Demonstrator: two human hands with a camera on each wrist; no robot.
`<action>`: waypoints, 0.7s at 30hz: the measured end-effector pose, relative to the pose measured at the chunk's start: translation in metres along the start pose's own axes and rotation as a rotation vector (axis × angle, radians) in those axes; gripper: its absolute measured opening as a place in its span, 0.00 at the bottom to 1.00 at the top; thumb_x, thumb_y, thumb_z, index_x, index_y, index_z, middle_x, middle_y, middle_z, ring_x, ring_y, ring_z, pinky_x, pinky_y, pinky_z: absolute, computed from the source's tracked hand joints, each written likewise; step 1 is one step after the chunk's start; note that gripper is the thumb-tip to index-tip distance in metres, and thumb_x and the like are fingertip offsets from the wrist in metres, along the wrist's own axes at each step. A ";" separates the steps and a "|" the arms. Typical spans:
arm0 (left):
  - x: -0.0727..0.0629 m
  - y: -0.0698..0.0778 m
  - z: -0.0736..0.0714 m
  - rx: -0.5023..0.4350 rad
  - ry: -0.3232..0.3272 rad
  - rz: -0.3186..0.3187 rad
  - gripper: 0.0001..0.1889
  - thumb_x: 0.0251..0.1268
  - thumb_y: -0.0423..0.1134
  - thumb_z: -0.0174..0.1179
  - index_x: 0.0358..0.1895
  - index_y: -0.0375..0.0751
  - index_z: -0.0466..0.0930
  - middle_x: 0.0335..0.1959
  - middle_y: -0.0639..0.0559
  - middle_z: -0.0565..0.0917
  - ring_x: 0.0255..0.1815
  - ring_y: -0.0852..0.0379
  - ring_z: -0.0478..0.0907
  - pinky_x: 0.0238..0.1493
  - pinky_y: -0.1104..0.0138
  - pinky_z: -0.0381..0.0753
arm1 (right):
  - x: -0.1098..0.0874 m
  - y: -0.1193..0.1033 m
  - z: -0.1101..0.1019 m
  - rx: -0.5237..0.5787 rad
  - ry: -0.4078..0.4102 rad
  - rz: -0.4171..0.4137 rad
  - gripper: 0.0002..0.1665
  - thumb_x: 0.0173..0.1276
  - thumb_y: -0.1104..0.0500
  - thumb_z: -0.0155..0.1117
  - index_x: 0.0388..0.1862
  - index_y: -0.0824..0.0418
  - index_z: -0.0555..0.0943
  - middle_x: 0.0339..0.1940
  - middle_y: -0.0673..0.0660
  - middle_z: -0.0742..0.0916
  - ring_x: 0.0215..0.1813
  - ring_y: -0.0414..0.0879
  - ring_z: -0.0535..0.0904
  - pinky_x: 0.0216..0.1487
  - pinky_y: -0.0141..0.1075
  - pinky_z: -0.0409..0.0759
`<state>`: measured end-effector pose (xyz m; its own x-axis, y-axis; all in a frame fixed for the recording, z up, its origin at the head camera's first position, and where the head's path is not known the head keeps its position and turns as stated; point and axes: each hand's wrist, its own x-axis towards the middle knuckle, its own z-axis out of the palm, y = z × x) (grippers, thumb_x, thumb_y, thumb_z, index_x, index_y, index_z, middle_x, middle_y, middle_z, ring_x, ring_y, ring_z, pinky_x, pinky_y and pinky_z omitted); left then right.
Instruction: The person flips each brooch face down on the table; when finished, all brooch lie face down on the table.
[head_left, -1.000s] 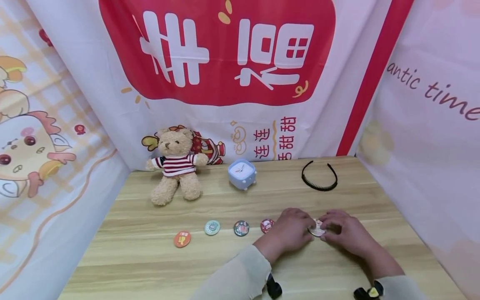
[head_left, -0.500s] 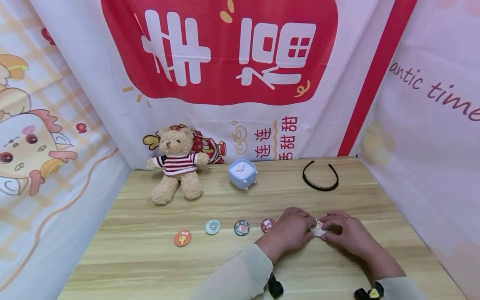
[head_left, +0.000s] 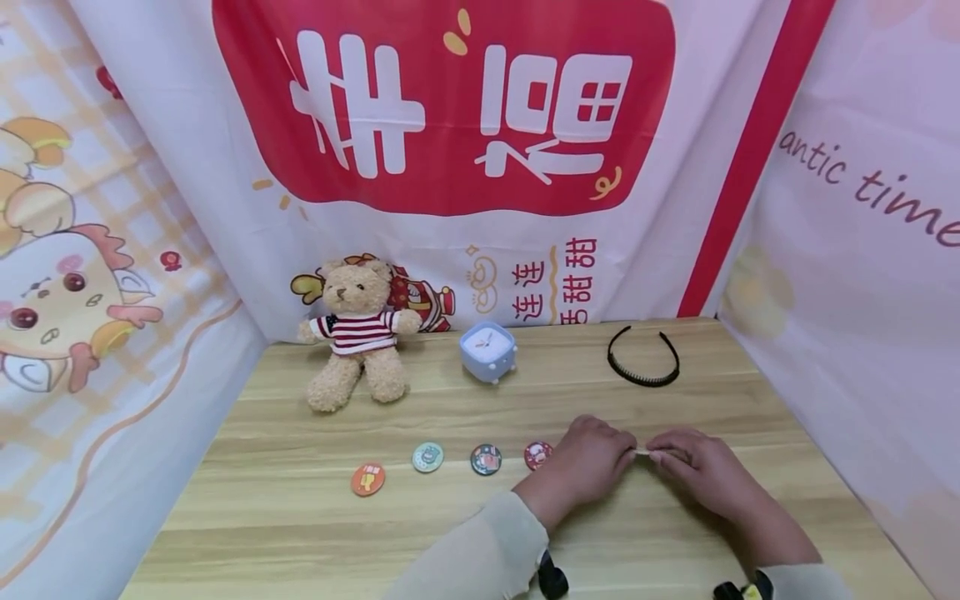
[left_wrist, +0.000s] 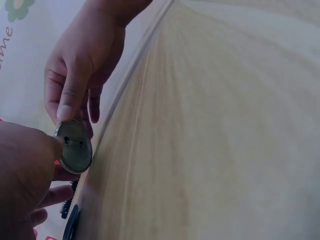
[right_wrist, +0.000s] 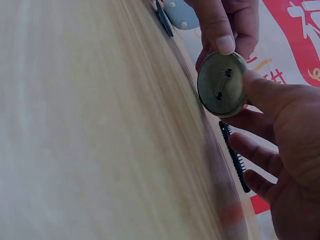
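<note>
Between my two hands is a round pin badge (right_wrist: 217, 92), its metal back with the pin turned toward the wrist cameras. My left hand (head_left: 588, 458) pinches one edge with thumb and fingers; my right hand (head_left: 701, 471) pinches the opposite edge. From the head view only a thin edge of the badge (head_left: 642, 452) shows, so its front is hidden. To the left of my hands lie several badges: a red badge (head_left: 537, 455) partly behind my left hand, a dark badge (head_left: 486, 459), a light green badge (head_left: 428, 457) and an orange badge (head_left: 367, 480).
Behind the badges a teddy bear (head_left: 360, 333) in a striped shirt sits against the back cloth. A blue clock (head_left: 488, 352) stands in the middle, and a black headband (head_left: 643, 357) lies at the back right. Printed cloths border the wooden table (head_left: 300, 533).
The badge has tilted from showing its light face to edge-on in the head view, raised between both hands. Both hands stay at about the same place; the other badges keep their places.
</note>
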<state>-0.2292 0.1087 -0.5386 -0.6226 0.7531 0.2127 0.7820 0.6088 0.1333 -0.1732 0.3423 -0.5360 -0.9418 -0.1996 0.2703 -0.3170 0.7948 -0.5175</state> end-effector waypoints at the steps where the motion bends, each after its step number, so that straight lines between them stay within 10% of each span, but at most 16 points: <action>1: 0.000 0.001 0.000 -0.007 0.008 -0.004 0.13 0.90 0.51 0.50 0.60 0.62 0.84 0.53 0.66 0.91 0.58 0.62 0.86 0.77 0.61 0.72 | 0.000 0.000 0.001 -0.001 0.022 -0.001 0.07 0.77 0.58 0.74 0.49 0.46 0.92 0.50 0.47 0.93 0.56 0.49 0.89 0.58 0.48 0.89; 10: -0.001 0.003 -0.002 -0.037 0.060 0.005 0.10 0.85 0.41 0.55 0.59 0.62 0.78 0.50 0.66 0.91 0.54 0.62 0.87 0.80 0.54 0.72 | 0.000 0.002 0.005 -0.018 0.116 -0.014 0.09 0.75 0.63 0.74 0.44 0.47 0.92 0.46 0.49 0.94 0.51 0.48 0.90 0.53 0.46 0.90; 21: -0.001 0.001 0.000 -0.054 0.005 -0.030 0.10 0.80 0.54 0.65 0.57 0.64 0.80 0.56 0.68 0.91 0.62 0.58 0.85 0.84 0.49 0.66 | 0.000 0.010 0.009 0.058 0.041 0.071 0.24 0.60 0.62 0.87 0.54 0.49 0.90 0.52 0.47 0.93 0.53 0.44 0.89 0.56 0.35 0.88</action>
<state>-0.2276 0.1086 -0.5385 -0.6460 0.7331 0.2129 0.7633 0.6171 0.1913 -0.1774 0.3454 -0.5488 -0.9571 -0.1199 0.2637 -0.2571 0.7712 -0.5823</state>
